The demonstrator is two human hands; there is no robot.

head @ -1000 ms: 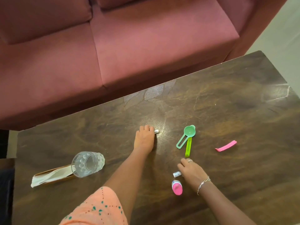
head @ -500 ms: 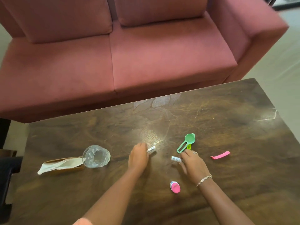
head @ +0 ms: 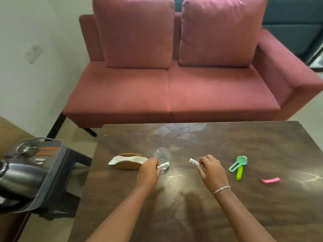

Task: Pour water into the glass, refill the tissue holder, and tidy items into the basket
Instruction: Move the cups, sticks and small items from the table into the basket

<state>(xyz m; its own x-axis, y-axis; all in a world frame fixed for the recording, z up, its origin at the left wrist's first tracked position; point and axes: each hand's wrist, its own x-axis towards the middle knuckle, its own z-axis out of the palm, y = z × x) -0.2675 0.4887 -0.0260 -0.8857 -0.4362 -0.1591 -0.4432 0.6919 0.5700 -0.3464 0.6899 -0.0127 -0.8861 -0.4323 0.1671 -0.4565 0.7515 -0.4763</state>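
Note:
My left hand (head: 148,172) grips a small white battery (head: 163,165) just in front of the clear glass (head: 161,154). My right hand (head: 210,169) holds a second white battery (head: 194,162), lifted a little over the dark wooden table (head: 227,215). Left of the glass stands a wooden tissue holder (head: 128,165) with white tissue (head: 122,159) draped in it. A grey basket (head: 52,175) sits on a dark stool left of the table and holds a steel kettle (head: 17,182).
On the table to the right lie a green measuring spoon (head: 238,163), a lime clip (head: 239,172) and a pink clip (head: 270,180). The basket also holds a metal strainer (head: 26,149) and orange-handled items (head: 49,148). A red sofa (head: 174,88) stands behind the table.
Both hands picked up a battery from the table and drew back toward me. The view lifted and swung left, so the basket and kettle came into sight. The pink-capped item is out of view.

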